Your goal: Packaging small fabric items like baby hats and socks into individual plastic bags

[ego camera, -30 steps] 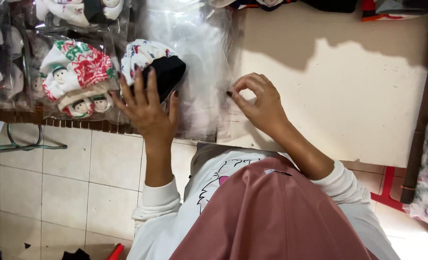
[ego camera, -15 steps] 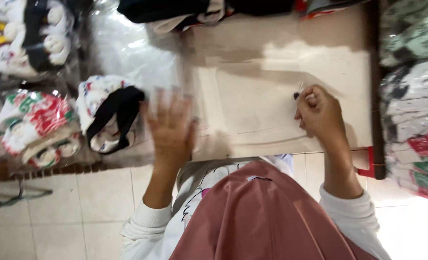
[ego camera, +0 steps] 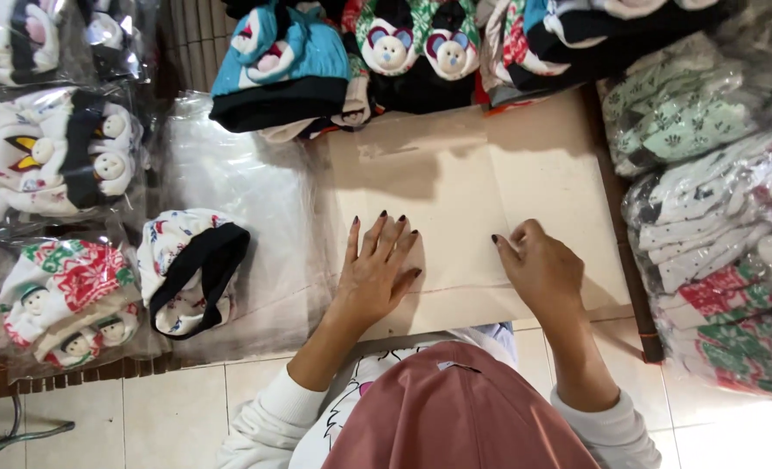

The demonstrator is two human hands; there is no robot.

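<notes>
L hand point(ego camera: 377, 274) flat, fingers spread, palm down on beige cardboard sheet point(ego camera: 455, 187); grips nothing. R hand point(ego camera: 542, 269) loosely curled, knuckles on sheet, nothing visibly held. Sheet's long axis runs left-right, centre of table, betw. clear plastic bags point(ego camera: 247, 200) & bagged socks point(ego camera: 716, 208).

Matt, smooth beige cardboard sheet point(ego camera: 481, 200) with a faint crease. Glossy, crinkled clear plastic bags point(ego camera: 256, 191) over soft knitted cloth hats point(ego camera: 191, 269). Ribbed wooden slat mat point(ego camera: 186, 43). Smooth, slightly shiny pale floor tiles point(ego camera: 169, 408).
</notes>
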